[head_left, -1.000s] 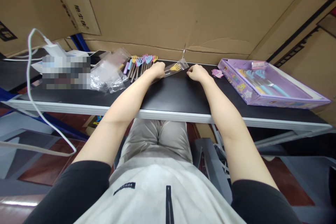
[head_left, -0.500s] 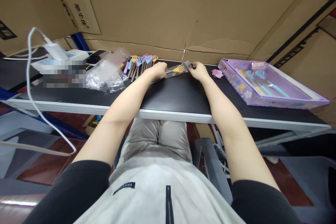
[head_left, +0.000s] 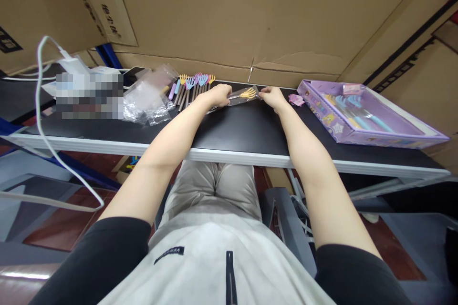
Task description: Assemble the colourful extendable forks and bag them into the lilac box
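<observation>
A yellow-headed back scratcher (head_left: 249, 92) lies in a clear plastic sleeve (head_left: 234, 99) low over the black table. My left hand (head_left: 222, 95) is closed around the sleeve at the handle part, which the fingers largely hide. At the sleeve's other end, beyond the claw head, my right hand (head_left: 272, 99) pinches the plastic edge. Just left of my left hand lie several loose back scratchers (head_left: 195, 86) with yellow, blue and pink heads and dark metal shafts.
Crumpled clear plastic bags (head_left: 146, 102) lie on the left of the table, near a white charger (head_left: 73, 64) with its looping cable. On the right stands a purple open box (head_left: 390, 139) with several wrapped back scratchers. A small pink packet (head_left: 296, 100) sits beside it. Cardboard (head_left: 272, 19) walls the back.
The yellow claw head has shifted slightly right and up, closer to my right hand. My right fingers have closed in on the sleeve's end. My left hand has moved slightly right.
</observation>
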Demonstrator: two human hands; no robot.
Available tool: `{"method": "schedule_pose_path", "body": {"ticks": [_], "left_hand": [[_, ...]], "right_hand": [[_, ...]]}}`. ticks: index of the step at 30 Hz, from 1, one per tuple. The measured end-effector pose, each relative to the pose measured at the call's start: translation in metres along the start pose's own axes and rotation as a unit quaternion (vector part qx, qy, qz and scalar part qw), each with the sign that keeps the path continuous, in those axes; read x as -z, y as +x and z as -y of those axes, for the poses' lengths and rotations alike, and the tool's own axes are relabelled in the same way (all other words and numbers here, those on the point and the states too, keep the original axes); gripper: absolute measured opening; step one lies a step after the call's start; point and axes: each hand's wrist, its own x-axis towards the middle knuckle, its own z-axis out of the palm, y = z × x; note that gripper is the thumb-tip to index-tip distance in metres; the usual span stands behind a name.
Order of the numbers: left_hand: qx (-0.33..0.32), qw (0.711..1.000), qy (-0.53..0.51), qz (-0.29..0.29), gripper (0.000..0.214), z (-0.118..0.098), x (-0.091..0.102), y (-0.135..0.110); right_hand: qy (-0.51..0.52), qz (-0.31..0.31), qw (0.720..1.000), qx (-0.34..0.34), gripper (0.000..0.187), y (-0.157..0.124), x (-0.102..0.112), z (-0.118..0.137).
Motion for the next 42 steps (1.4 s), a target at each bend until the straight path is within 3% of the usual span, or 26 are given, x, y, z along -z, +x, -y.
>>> {"method": "schedule_pose_path", "body": {"ticks": [2,6,12,23,29,36,42], "left_hand": [[-0.010,1.000,-0.003,-0.005,0.054,0.000,0.000,0.000],[-0.022,1.000,-0.013,-0.015,0.055,0.000,-0.001,0.001],[-0.021,1.000,-0.013,-0.016,0.057,-0.001,-0.001,0.000],[-0.017,1.000,0.007,0.003,0.054,0.001,0.002,0.000],[-0.003,1.000,0.024,0.018,0.056,0.000,0.008,-0.008],[0.006,0.999,0.038,0.035,0.056,0.011,0.031,-0.006],[0.019,0.997,0.062,0.030,0.060,0.033,0.054,-0.009]], "right_hand": [[0.025,0.000,1.000,-0.009,0.009,-0.001,0.000,0.002],[0.083,-0.015,0.996,-0.029,0.018,-0.002,0.000,0.005],[0.095,-0.036,0.994,-0.050,0.010,-0.004,0.004,0.006],[0.110,-0.090,0.988,-0.058,0.036,-0.007,0.015,0.012],[0.150,-0.098,0.982,-0.063,0.020,-0.011,0.016,0.018],[0.226,-0.093,0.967,-0.076,0.007,-0.012,0.014,0.023],[0.295,-0.060,0.952,-0.062,0.012,-0.012,0.007,0.029]]}}
